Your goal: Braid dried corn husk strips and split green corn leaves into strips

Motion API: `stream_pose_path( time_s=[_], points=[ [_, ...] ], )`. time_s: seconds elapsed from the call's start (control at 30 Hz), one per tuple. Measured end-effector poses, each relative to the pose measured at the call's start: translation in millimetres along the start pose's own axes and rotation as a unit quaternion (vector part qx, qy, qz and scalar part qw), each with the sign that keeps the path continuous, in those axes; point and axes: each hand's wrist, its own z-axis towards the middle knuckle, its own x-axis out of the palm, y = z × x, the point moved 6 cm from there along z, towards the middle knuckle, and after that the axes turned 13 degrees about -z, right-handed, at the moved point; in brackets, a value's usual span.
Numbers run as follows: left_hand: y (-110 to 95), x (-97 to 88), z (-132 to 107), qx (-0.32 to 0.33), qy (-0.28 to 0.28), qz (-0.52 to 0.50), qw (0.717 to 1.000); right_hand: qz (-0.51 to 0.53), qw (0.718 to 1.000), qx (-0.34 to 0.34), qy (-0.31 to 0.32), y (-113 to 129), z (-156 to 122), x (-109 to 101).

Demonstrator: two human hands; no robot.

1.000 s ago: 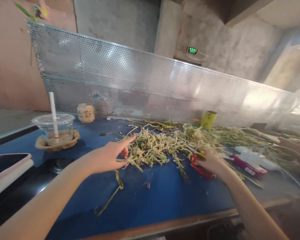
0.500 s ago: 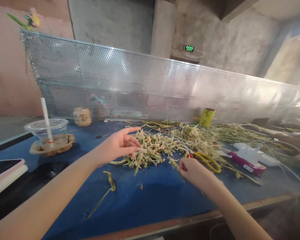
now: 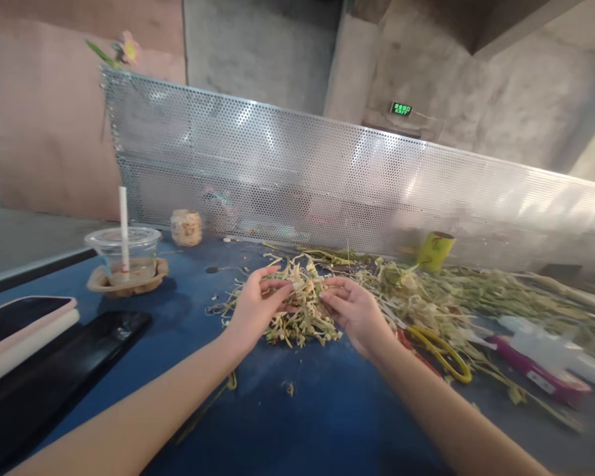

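A heap of pale, dried plant clippings [image 3: 305, 317] lies on the blue tabletop [image 3: 297, 423], between my two hands. From the left side, my left hand [image 3: 258, 301] curls its fingers round some of the clippings. On the opposite side, my right hand [image 3: 352, 307] has thumb and fingertips pinched together on clippings at the top of the heap. Part of the heap is hidden behind the fingers. Yellow-handled scissors [image 3: 443, 354] lie right of my right wrist, with something red partly covered by the forearm.
At left are a plastic cup with a straw [image 3: 123, 254] in a cardboard holder, phones [image 3: 24, 330] and a black flat object [image 3: 69, 370]. A jar [image 3: 186, 228] and a green-yellow can [image 3: 435, 251] stand by the perforated metal screen [image 3: 287, 172]. Right lie more stalks [image 3: 506, 291] and a purple tissue pack [image 3: 535, 373].
My right hand has moved from the table near the scissors onto the heap. My left hand has closed in on the clippings, which are now gathered up closer together. The view has turned left.
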Motion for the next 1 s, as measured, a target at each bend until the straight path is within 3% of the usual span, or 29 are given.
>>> stream_pose_path(
  time_s=[0.1,0.23,0.37,0.53,0.67,0.83,0.93,1.0],
  points=[
    [-3,-1.5,1,0.012,-0.011,0.01,1.0,-0.019,0.999,0.011,0.039,-17,3,13],
    [-3,8.4,-3,0.028,0.021,0.018,0.999,-0.103,0.993,-0.03,0.041,-24,-1,6],
    [-5,17.2,-8,0.061,0.042,0.01,0.997,-0.112,0.989,-0.043,0.082,-21,-5,6],
    [-11,23.7,-8,0.086,0.068,0.003,0.994,-0.093,0.989,0.003,0.114,-20,-7,8],
    [-17,29.4,-8,0.091,0.12,0.016,0.988,-0.09,0.992,0.026,0.086,-22,-5,-1],
    [-34,13.6,1,0.138,0.135,0.2,0.96,-0.054,0.996,0.06,0.035,-23,3,-18],
    [-46,-1.7,7,0.175,0.095,0.341,0.919,-0.013,0.996,0.092,0.002,-24,9,-31],
    [-50,-6.6,8,0.166,0.082,0.433,0.882,0.011,0.995,0.1,-0.001,-21,13,-39]
  ],
)
